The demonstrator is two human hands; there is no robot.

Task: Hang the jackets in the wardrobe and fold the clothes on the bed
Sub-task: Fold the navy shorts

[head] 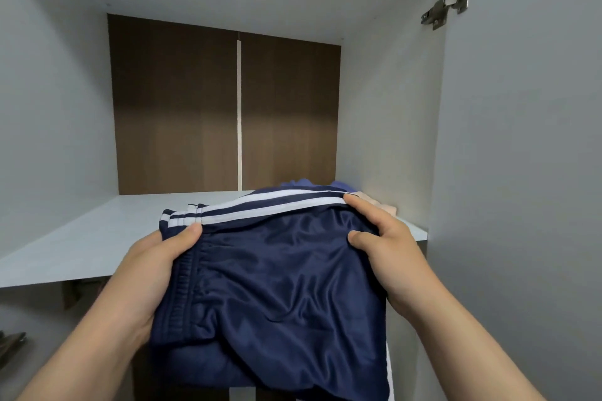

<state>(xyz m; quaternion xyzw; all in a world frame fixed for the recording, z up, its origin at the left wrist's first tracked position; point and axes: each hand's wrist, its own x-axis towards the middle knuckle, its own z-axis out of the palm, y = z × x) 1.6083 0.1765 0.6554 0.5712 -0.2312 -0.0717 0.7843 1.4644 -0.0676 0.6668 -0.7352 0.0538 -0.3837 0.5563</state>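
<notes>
Navy, white-striped folded garment is held over the front edge of a grey wardrobe shelf. The left hand grips its elastic-waistband side, and the right hand clasps its striped edge. Blue clothing and a peach garment lie at the shelf's back right, with a metal hinge high above the shelf's right end.

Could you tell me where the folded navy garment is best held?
Grip both side edges, left hand and right hand each from its own side, thumbs on top; the folded navy garment is wide, limp layers and might unfold.
</notes>
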